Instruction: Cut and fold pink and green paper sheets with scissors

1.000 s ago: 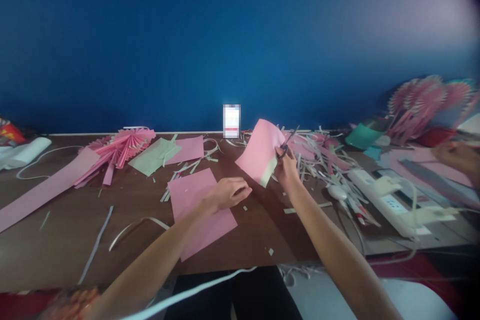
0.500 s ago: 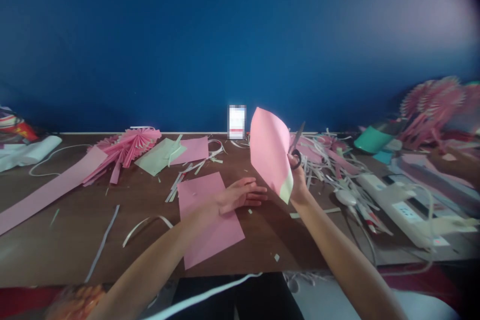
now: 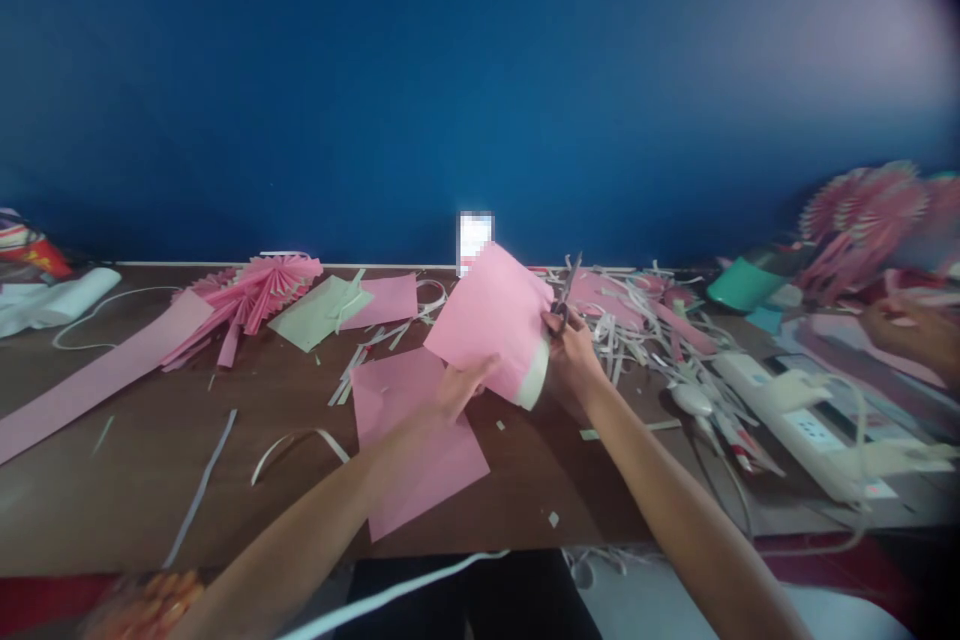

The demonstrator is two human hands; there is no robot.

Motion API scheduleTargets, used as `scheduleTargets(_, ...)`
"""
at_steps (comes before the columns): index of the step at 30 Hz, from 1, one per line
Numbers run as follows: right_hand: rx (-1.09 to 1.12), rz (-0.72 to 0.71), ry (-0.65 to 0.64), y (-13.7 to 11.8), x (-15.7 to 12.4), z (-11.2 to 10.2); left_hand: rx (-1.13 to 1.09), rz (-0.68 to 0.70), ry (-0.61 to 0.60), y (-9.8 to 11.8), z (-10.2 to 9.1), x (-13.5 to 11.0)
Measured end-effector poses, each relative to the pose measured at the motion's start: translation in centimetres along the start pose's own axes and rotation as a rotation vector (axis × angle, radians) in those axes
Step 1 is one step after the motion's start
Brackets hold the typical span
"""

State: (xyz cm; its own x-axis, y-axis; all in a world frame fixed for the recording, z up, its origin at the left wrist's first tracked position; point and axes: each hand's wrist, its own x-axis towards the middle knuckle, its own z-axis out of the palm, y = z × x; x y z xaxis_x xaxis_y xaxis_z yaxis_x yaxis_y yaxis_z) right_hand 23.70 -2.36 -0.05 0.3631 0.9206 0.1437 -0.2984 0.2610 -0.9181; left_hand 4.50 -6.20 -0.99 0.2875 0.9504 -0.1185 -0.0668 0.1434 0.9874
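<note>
A pink paper sheet [image 3: 491,315] with a pale strip along its lower right edge is held up above the table. My left hand [image 3: 466,388] grips its lower left edge, thumb on the front and fingers mostly hidden behind. Dark-handled scissors [image 3: 568,292] are in my right hand [image 3: 574,345], blades pointing up; its fingers also meet the sheet's right edge. Flat on the table under my left forearm lies another pink sheet [image 3: 420,490].
Folded pink paper fans [image 3: 274,280] and a green sheet [image 3: 315,315] lie at the left. To the right are paper scraps [image 3: 626,340], a power strip [image 3: 795,425] and a green container [image 3: 742,282]. Another person's hand [image 3: 911,335] shows at far right. A blurred bright screen [image 3: 474,232] stands behind.
The held sheet has moved left and down and tilted over. My left hand, empty before, now grips its lower edge. My right hand has shifted left with the scissors.
</note>
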Motion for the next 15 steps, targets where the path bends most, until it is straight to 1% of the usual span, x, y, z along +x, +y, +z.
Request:
scheduleTargets(2,-0.021,0.019,-0.035,0.1,0.3,-0.4,0.097,-0.009,0.135,0.2,-0.1,0.1)
scheduleTargets(3,-0.070,0.030,-0.048,0.2,0.4,-0.7,0.139,-0.025,0.174,0.5,-0.3,0.2)
scheduleTargets(5,-0.213,0.056,-0.051,0.3,0.5,-1.1,0.249,-0.074,0.182,1.1,-0.7,0.1)
scheduleTargets(7,-0.331,0.075,-0.038,0.5,0.5,-1.4,0.316,-0.136,0.134,1.7,-1.1,-0.1)
scheduleTargets(9,-0.381,0.062,-0.028,0.6,0.6,-1.5,0.268,-0.197,0.063,2.1,-1.5,0.0)
scheduleTargets(13,-0.392,-0.036,-0.046,0.5,0.7,-1.4,-0.129,-0.254,-0.126,2.1,-2.3,0.7)
scheduleTargets(15,-0.502,-0.122,-0.051,0.4,0.7,-1.3,-0.238,-0.288,-0.200,1.9,-2.9,1.2)
